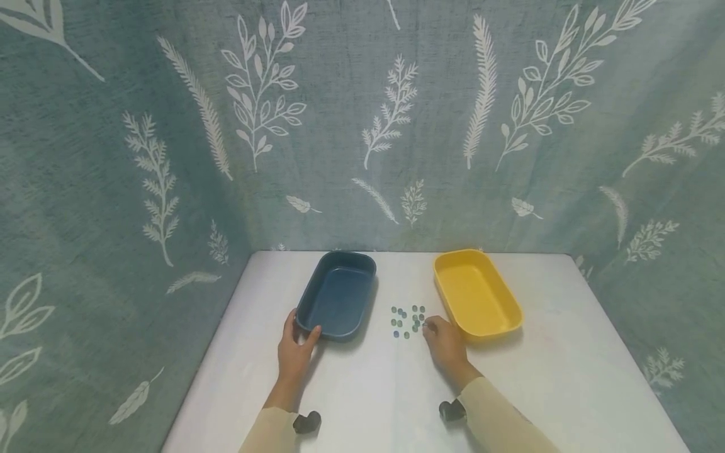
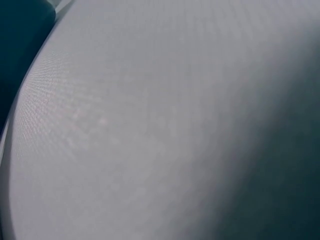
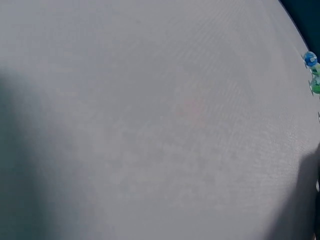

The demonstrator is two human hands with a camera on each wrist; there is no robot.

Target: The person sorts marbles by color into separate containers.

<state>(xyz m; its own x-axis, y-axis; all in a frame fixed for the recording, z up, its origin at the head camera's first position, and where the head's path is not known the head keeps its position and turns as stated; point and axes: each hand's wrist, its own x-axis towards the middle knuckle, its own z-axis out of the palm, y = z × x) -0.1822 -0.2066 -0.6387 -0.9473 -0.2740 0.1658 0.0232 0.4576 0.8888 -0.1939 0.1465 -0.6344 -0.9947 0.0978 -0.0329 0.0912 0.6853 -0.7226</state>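
My left hand (image 1: 296, 355) grips the near left corner of a dark blue tray (image 1: 367, 308), thumb over the front rim and fingers along the left side. Several small round glass marbles (image 1: 399, 324), green and blue, lie scattered on the white table between two trays. At the right edge of this group is my right hand (image 1: 446, 345), its fingers curled down and fingertips right beside the nearest pieces. I cannot tell whether a marble is between them. In the right wrist view a blue marble (image 3: 310, 58) and green ones show at the right edge.
A yellow tray (image 1: 478, 296) stands just beyond and right of my right hand. The white table (image 1: 362, 402) ends at a leaf-patterned grey-green cloth (image 1: 340, 126) hanging behind and at both sides. The blue tray's wall (image 2: 20, 45) fills the left wrist view's upper left corner.
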